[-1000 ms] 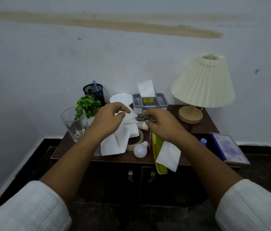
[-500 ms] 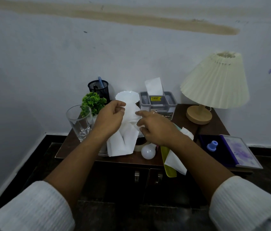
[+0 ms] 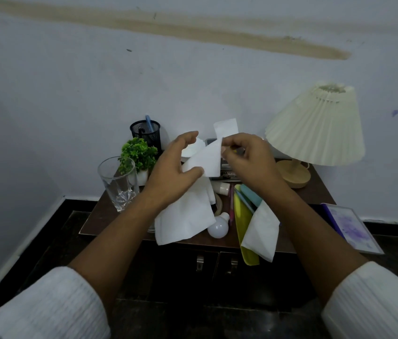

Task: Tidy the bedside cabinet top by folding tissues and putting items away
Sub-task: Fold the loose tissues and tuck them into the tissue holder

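I hold a white tissue [image 3: 193, 192] up over the dark wooden bedside cabinet [image 3: 100, 216]. My left hand [image 3: 176, 174] pinches its lower fold with the thumb. My right hand [image 3: 247, 160] pinches the upper corner, and the rest of the sheet hangs down to the cabinet's front edge. A second white tissue [image 3: 261, 231] lies over a yellow strip [image 3: 240, 221] at the front right. The grey tissue box [image 3: 226, 167] stands behind my hands, mostly hidden, with a sheet [image 3: 226, 128] sticking up from it.
A drinking glass [image 3: 118, 182], a small green plant [image 3: 138, 154] and a black mesh pen cup [image 3: 145, 132] stand at the left. A white bulb [image 3: 218, 227], pens [image 3: 231, 204] and a small bottle [image 3: 222, 187] lie in the middle. A cream lamp [image 3: 315, 128] and a purple framed picture [image 3: 350, 227] sit at the right.
Both hands have lifted the tissue higher off the cabinet. My right hand has pulled one corner up and to the right, spreading a fold between the hands. The view has shifted left.
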`<state>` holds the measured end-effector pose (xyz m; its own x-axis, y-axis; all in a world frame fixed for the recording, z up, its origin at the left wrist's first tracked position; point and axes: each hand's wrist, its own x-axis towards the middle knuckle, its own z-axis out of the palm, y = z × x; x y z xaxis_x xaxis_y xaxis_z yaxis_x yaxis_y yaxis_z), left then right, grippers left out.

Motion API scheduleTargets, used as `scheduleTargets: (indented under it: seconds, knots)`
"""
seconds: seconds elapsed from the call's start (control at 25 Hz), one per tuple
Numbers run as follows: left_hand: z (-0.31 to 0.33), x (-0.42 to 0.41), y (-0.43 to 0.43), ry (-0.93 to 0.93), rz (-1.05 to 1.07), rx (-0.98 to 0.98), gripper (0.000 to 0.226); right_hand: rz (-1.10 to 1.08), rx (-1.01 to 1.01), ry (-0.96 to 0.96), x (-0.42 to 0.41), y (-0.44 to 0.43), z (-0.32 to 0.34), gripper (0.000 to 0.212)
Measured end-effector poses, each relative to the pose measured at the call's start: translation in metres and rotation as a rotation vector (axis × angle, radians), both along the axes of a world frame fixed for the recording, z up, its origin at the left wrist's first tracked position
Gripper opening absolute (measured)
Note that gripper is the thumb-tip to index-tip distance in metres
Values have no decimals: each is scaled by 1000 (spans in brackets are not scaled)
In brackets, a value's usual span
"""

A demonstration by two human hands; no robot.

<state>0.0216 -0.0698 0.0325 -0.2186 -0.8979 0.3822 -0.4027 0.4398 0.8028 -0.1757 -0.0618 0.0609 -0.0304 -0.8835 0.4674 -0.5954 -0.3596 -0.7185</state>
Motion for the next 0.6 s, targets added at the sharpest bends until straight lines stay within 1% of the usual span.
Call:
scheduleTargets:
  seconds: [0.16,0.24,0.36,0.52,0.56,0.6]
  knots:
    - [-4,-4,-3,-116,29,-91,80,-3,35,-112,-8,5,3,21]
    - [-7,-5,-6,-116,54,-127,75,5,41,-198,-13,5,4,22]
    - [-5,-6,-9,30,134,-125,44,17,38,-288,-21,4,5,25]
    - [-1,-6,-8,155,167,-50,23,71,84,-453,-26,5,6,27]
    - [3,-7,-6,225,151,-5,17,72,82,-474,-27,6,7,24]
    - [8,-9,-3,334,132,61,12,69,80,-496,-28,6,8,21]
